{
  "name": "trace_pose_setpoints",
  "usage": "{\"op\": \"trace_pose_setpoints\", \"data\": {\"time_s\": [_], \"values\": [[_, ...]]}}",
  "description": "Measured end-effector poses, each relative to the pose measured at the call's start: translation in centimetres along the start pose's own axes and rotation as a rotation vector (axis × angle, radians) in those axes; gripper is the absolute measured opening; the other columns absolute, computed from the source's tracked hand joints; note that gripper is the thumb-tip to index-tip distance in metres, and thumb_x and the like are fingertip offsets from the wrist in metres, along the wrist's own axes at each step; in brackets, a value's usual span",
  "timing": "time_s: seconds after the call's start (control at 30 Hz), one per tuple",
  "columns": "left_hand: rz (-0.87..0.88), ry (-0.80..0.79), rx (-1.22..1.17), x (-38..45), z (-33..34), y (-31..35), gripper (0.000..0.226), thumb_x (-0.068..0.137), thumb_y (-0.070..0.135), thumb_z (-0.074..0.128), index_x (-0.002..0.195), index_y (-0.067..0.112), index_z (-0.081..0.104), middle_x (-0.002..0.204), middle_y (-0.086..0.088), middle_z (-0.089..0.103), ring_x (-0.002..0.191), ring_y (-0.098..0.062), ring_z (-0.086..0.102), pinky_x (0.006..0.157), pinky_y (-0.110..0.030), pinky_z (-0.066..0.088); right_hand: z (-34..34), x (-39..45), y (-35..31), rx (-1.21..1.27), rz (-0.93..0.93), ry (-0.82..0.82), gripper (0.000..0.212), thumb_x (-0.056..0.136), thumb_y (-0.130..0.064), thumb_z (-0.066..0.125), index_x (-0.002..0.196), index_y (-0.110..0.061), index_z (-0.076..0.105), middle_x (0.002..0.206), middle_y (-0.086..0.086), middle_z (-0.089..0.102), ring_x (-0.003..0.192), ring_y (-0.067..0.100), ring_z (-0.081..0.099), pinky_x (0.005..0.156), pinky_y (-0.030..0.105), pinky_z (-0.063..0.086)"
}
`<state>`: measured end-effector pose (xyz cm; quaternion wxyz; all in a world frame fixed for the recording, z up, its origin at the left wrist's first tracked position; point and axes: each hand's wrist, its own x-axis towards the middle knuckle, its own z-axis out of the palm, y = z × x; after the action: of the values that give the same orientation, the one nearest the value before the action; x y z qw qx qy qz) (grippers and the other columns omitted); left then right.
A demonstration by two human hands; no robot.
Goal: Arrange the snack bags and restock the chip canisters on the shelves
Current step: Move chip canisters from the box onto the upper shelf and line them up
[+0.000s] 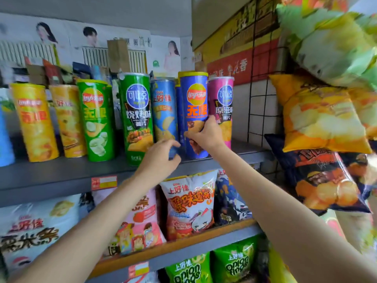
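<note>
Chip canisters stand in a row on the grey upper shelf [61, 176]. My right hand [206, 133] grips the dark blue Lay's canister [193, 94] around its lower half; it stands upright between a pink canister [223, 103] and a light blue canister [163, 107]. My left hand [161, 158] curls its fingers around the base of the light blue canister. A green canister [136, 111] stands just left of it. Snack bags, among them a white and red bag [189, 203] and a pink bag [140, 221], fill the shelf below.
Further left stand a green Lay's canister [95, 119] and two yellow canisters [32, 119]. Large chip bags, yellow [320, 115] and dark blue [326, 180], hang on a wire grid [263, 94] at the right. Green onion-ring bags [234, 262] sit on the lowest shelf.
</note>
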<state>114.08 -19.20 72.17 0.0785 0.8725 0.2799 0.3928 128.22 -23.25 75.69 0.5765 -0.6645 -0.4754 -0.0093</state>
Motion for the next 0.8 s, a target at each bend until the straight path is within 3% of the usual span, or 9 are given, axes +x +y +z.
{"op": "trace_pose_setpoints", "data": {"time_s": [0.13, 0.33, 0.5, 0.6, 0.7, 0.8], "values": [[0.056, -0.13, 0.164, 0.4, 0.3, -0.4, 0.037, 0.09, 0.018, 0.053, 0.127, 0.014, 0.053, 0.13, -0.004, 0.051, 0.12, -0.023, 0.047, 0.094, -0.025, 0.032, 1.7, 0.6, 1.2, -0.069, -0.02, 0.066, 0.06, 0.074, -0.029, 0.076, 0.114, -0.001, 0.041, 0.114, 0.018, 0.059, 0.103, 0.035, 0.058, 0.084, 0.044, 0.049], [0.027, -0.121, 0.138, 0.8, 0.8, -0.4, 0.034, 0.091, 0.019, 0.05, 0.125, 0.016, 0.053, 0.128, -0.003, 0.05, 0.12, -0.02, 0.046, 0.094, -0.028, 0.036, 2.1, -1.2, 3.4, -0.37, -0.101, 0.085, 0.077, 0.079, -0.034, 0.072, 0.136, -0.004, 0.03, 0.126, 0.016, 0.05, 0.115, 0.036, 0.049, 0.085, 0.041, 0.043], [0.039, 0.009, 0.009, -0.1, 1.6, -0.2, 0.024, 0.09, 0.011, 0.052, 0.113, 0.013, 0.059, 0.116, -0.003, 0.053, 0.111, -0.018, 0.052, 0.088, -0.028, 0.04, 2.8, -0.6, 3.0, -0.407, -0.044, 0.052, 0.067, 0.082, -0.03, 0.069, 0.131, -0.004, 0.031, 0.128, 0.016, 0.049, 0.118, 0.036, 0.048, 0.089, 0.041, 0.042], [0.165, 0.157, -0.112, -2.7, 2.5, 0.0, 0.022, 0.086, 0.007, 0.05, 0.105, 0.009, 0.06, 0.104, 0.004, 0.05, 0.098, -0.015, 0.056, 0.083, -0.029, 0.046, 2.4, -1.8, 3.3, -0.407, -0.103, 0.057, 0.071, 0.083, -0.025, 0.067, 0.138, -0.005, 0.027, 0.131, 0.015, 0.044, 0.119, 0.036, 0.046, 0.088, 0.042, 0.042], [0.243, 0.23, -0.196, -6.3, 4.5, 0.0, 0.029, 0.078, 0.017, 0.04, 0.098, 0.007, 0.06, 0.095, 0.008, 0.048, 0.082, -0.005, 0.052, 0.076, -0.02, 0.041, 0.5, -5.4, 5.0, -0.267, -0.351, 0.16, 0.051, 0.083, -0.012, 0.06, 0.129, 0.0, 0.041, 0.121, 0.018, 0.047, 0.11, 0.037, 0.048, 0.087, 0.035, 0.039], [0.197, 0.029, -0.269, -11.1, 9.5, 0.0, 0.033, 0.078, 0.021, 0.038, 0.099, 0.005, 0.058, 0.095, 0.0, 0.052, 0.079, -0.002, 0.05, 0.071, -0.018, 0.04, -2.0, -10.8, 9.1, -0.256, -0.508, 0.151, 0.03, 0.082, -0.005, 0.049, 0.11, 0.004, 0.053, 0.102, 0.018, 0.052, 0.093, 0.033, 0.054, 0.079, 0.033, 0.04]]}}
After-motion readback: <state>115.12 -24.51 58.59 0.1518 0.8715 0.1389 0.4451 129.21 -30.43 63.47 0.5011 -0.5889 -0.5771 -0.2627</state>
